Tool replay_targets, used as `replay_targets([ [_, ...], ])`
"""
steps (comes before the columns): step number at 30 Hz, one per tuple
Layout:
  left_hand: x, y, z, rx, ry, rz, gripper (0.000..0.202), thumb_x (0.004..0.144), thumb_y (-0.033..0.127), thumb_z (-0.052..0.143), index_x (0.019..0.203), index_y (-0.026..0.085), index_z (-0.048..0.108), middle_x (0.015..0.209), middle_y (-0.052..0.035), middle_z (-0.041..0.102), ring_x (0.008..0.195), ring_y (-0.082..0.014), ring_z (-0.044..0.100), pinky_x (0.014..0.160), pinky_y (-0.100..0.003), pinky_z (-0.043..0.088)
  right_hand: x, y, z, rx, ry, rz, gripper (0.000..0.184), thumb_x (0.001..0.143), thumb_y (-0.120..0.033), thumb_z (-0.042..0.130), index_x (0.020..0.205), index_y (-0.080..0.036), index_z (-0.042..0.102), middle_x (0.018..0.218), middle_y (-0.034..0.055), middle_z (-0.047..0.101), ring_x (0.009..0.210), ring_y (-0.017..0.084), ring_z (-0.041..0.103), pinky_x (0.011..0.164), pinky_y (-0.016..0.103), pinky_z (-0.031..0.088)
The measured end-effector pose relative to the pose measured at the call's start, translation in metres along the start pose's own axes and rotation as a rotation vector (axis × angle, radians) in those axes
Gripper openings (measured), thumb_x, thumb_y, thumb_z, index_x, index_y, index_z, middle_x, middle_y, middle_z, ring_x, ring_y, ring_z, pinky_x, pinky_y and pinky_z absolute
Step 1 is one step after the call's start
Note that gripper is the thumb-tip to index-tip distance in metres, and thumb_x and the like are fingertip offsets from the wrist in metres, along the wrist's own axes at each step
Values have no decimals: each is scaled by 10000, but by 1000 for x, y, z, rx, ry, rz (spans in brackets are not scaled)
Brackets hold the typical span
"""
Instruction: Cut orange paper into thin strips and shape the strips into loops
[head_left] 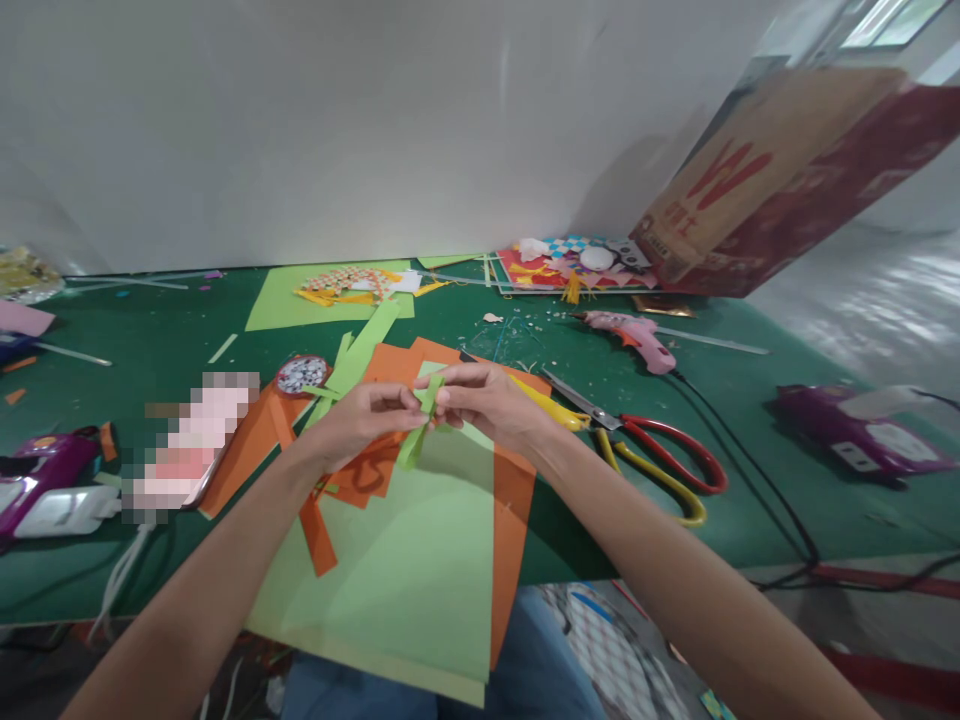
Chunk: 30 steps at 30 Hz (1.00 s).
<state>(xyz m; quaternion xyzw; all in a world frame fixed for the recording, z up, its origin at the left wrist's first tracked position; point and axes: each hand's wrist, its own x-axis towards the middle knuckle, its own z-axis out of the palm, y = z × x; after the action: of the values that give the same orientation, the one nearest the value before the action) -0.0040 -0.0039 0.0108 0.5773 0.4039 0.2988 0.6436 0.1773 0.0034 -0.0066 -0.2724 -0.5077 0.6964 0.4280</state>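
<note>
Both my hands meet over the middle of the green table. My left hand [360, 420] and my right hand [487, 400] each pinch a narrow green paper strip [421, 425], which is folded or looped between the fingertips and hangs down a little. Under the hands lie a large light-green paper sheet [420, 570] and orange paper sheets [510, 520], with cut orange strips [315, 530] at the left.
Red-handled scissors [660, 455] and yellow-handled scissors [551, 405] lie right of my hands. A pink glue gun [634, 335] with a black cord lies behind them. A small round tin of googly eyes [301, 374], purple devices [855, 430] [45, 480], paper crafts [570, 262] and a cardboard box [780, 170] surround the work area.
</note>
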Motion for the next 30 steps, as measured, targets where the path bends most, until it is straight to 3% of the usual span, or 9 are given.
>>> replay_targets([
  [8, 0, -2, -3, 39, -43, -15, 234, 671, 340, 739, 629, 158, 597, 750, -30, 637, 762, -162, 592, 751, -304, 432, 3, 3, -3, 52, -44, 4, 183, 591, -299, 796, 717, -184, 731, 547, -21, 601, 498, 81, 533, 465, 214, 334],
  [19, 1, -3, -1, -132, -153, 55, 241, 752, 362, 720, 792, 147, 618, 816, -74, 716, 810, -180, 672, 773, -295, 476, 2, 3, 1, 20, -80, 3, 158, 633, -286, 775, 732, -177, 717, 486, -32, 600, 466, 82, 565, 431, 204, 266],
  [25, 1, 0, 0, -100, -100, 45, 250, 737, 359, 734, 741, 148, 601, 704, -47, 722, 668, -145, 665, 738, -276, 491, 1, 5, 2, -12, -109, -43, 115, 680, -252, 743, 780, -195, 732, 527, -28, 631, 481, 64, 515, 451, 207, 290],
  [30, 0, -2, -1, -66, -96, 54, 235, 745, 350, 724, 727, 146, 608, 680, -51, 723, 734, -168, 680, 733, -270, 482, 1, 7, 2, -33, -140, -53, 142, 702, -265, 726, 832, -210, 737, 554, -26, 627, 510, 72, 538, 464, 211, 291],
])
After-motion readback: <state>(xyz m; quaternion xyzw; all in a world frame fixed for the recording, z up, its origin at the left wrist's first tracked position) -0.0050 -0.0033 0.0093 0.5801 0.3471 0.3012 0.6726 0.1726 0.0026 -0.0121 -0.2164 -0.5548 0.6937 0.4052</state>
